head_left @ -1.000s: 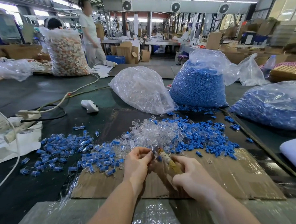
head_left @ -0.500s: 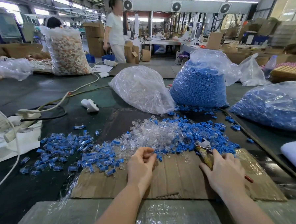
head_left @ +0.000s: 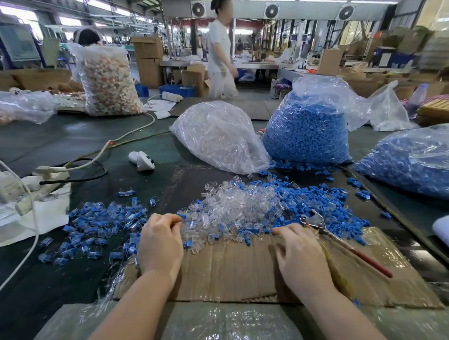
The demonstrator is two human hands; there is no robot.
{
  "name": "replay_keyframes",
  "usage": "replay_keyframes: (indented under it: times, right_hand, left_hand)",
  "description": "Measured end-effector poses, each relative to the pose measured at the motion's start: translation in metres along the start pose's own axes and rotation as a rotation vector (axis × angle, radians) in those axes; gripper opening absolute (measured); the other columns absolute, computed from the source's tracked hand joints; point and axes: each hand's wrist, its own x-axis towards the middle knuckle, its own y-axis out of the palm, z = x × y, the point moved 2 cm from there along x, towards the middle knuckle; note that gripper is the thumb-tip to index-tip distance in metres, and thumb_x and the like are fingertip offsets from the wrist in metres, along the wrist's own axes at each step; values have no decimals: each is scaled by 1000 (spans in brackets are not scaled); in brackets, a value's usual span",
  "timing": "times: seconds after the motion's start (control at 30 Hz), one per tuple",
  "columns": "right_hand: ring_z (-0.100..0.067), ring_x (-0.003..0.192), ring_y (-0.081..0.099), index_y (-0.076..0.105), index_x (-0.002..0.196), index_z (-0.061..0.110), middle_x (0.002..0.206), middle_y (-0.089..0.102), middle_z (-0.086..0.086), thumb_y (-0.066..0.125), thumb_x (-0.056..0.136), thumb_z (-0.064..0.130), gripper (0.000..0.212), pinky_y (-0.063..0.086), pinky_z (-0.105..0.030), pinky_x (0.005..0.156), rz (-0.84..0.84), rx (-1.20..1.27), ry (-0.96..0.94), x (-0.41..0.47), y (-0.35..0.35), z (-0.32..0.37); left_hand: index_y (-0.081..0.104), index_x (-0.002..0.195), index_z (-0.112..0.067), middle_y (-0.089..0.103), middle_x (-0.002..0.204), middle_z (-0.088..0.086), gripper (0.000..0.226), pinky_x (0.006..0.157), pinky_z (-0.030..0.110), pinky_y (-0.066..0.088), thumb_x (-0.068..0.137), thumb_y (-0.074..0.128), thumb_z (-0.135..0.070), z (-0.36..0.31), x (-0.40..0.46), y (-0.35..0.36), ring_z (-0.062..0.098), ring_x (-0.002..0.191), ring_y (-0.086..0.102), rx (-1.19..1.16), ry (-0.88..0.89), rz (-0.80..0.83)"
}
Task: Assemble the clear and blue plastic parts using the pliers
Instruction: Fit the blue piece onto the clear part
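Factory benches and stacked cartons fill the far background, where a person in white (head_left: 221,53) stands by a tall bag of pale mixed pieces (head_left: 109,82). Nearer, a dark green worktable (head_left: 60,142) carries a flattened cardboard sheet (head_left: 231,271) at its near edge. On the far edge of that sheet lies a heap of loose clear plastic parts (head_left: 236,208), with loose blue plastic parts (head_left: 324,203) spread to its right. To the left, on the table, a scatter of assembled clear-and-blue pieces (head_left: 99,225) lies apart from the heap.

The left hand (head_left: 161,244) rests at the left edge of the clear heap, its fingers curled with the tips in among the parts; whether they pinch one cannot be told. The right hand (head_left: 301,259) lies palm down on the cardboard, fingers bent, tips at the near edge of the heap, and a held part cannot be made out. The pliers (head_left: 336,238) lie just right of that hand, metal head on the blue parts, red handle running toward the near right.

Farther back stand a bag of clear parts (head_left: 219,136), a bag of blue parts (head_left: 307,131) and another blue bag (head_left: 420,164) at right. A white power strip (head_left: 44,179) with cables sits at left.
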Motion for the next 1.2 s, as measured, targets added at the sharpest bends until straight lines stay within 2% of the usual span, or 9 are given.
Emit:
replay_keyframes:
  times: [0.1, 0.2, 0.3, 0.47, 0.63, 0.8, 0.93, 1.1, 1.2]
  right_hand:
    - [-9, 108, 46, 56, 122, 23, 115, 55, 8, 51, 93, 19, 29, 38, -22, 99, 16, 52, -32, 1, 9, 8]
    - [-9, 109, 45, 53, 126, 25, 117, 53, 9, 47, 95, 18, 32, 37, -20, 95, 15, 77, -60, 2, 16, 15]
    - [-11, 113, 42, 41, 137, 29, 124, 49, 10, 40, 97, 18, 41, 36, -22, 96, 52, 58, -99, 3, 23, 20]
    - [-14, 115, 41, 36, 139, 34, 128, 48, 10, 33, 101, 29, 39, 33, -26, 96, 82, 11, -138, 6, 30, 25]
    - [-15, 110, 45, 48, 128, 29, 121, 55, 10, 41, 98, 32, 31, 34, -27, 93, 31, 78, -115, 6, 33, 25]
    - [-14, 101, 47, 52, 111, 25, 111, 59, 8, 45, 95, 27, 17, 36, -25, 85, 13, 101, -96, 8, 33, 28]
    - [-11, 100, 46, 52, 104, 23, 107, 58, 9, 43, 97, 22, 11, 34, -22, 85, 19, 81, -96, 11, 33, 27]
    - [-10, 95, 48, 55, 96, 22, 99, 59, 9, 46, 94, 17, 9, 35, -20, 79, 19, 133, -89, 12, 29, 25]
    - [-9, 88, 48, 55, 93, 22, 94, 60, 8, 49, 94, 19, 7, 32, -19, 72, 3, 177, -70, 9, 27, 22]
  left_hand:
    - [68, 104, -11, 59, 98, 2, 18, 75, 30, 45, 92, 56, -16, 6, 0, 2, 18, 91, 51, 55, 16, 22]
    - [67, 107, -14, 60, 102, 2, 19, 78, 26, 37, 92, 56, -17, 3, 0, 2, 14, 92, 42, 83, 37, 7]
    - [66, 107, -17, 57, 103, -1, 19, 83, 23, 30, 90, 58, -18, -6, -3, 3, 11, 95, 37, 68, 88, -6]
    - [67, 101, -15, 59, 96, -6, 14, 69, 13, 32, 88, 60, -15, -23, -13, 14, 6, 88, 45, -25, 209, 113]
    - [66, 100, -18, 56, 93, -9, 13, 79, 16, 37, 89, 59, -17, -32, -26, 30, 7, 90, 48, -26, 257, 220]
    - [63, 114, -19, 47, 94, -14, 25, 83, 11, 32, 89, 59, -15, -46, -37, 42, 2, 92, 44, -66, 312, 291]
    - [58, 123, -18, 43, 99, -13, 34, 85, 10, 33, 89, 59, -14, -53, -45, 50, 2, 92, 46, -106, 317, 366]
    - [66, 106, -17, 43, 91, -14, 19, 77, 10, 34, 87, 64, -18, -57, -49, 55, 2, 82, 46, -137, 266, 365]
    - [67, 98, -16, 47, 89, -13, 12, 78, 15, 40, 87, 64, -18, -57, -50, 55, 6, 84, 51, -144, 242, 366]
